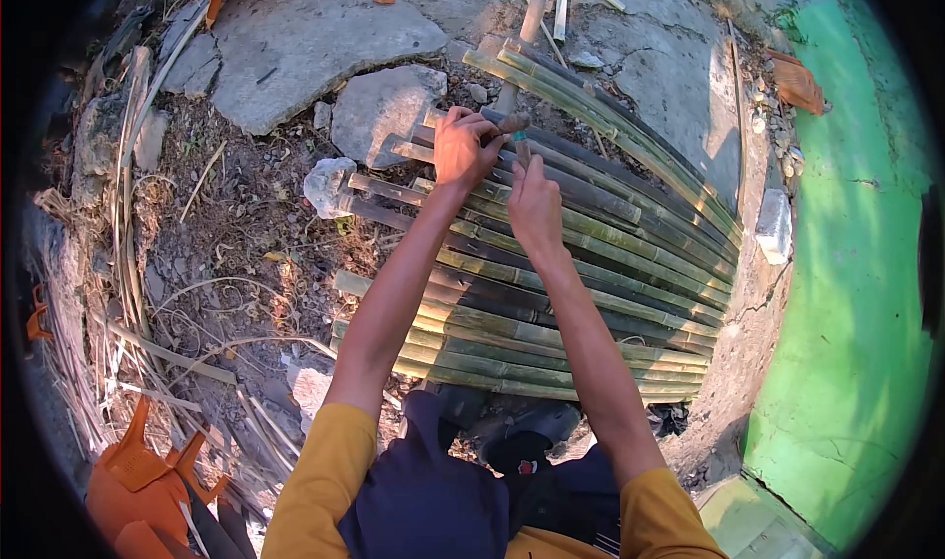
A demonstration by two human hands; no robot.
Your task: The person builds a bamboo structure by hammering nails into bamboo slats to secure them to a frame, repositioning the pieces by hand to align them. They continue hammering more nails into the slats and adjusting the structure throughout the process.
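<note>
Strips of split bamboo [591, 226] lie side by side in front of me, green and dark brown, fanning out toward the left. My right hand [535, 208] is wrapped around the handle of a hammer [522, 146] with a teal band near its head. The hammer head is over a strip near the far side of the row. Just left of it, my left hand [463, 154] rests at the bamboo with thumb and fingers pinched together. Whatever those fingers may hold is too small to make out. A round pole [535, 13] runs beneath the strips at the far side.
A green painted surface [837, 244] borders the right side. Broken concrete slabs [305, 47] and a white stone [328, 187] lie beyond and left. Thin bamboo shavings [123, 195] litter the left ground, near an orange plastic chair [133, 490]. A white block [775, 226] sits at right.
</note>
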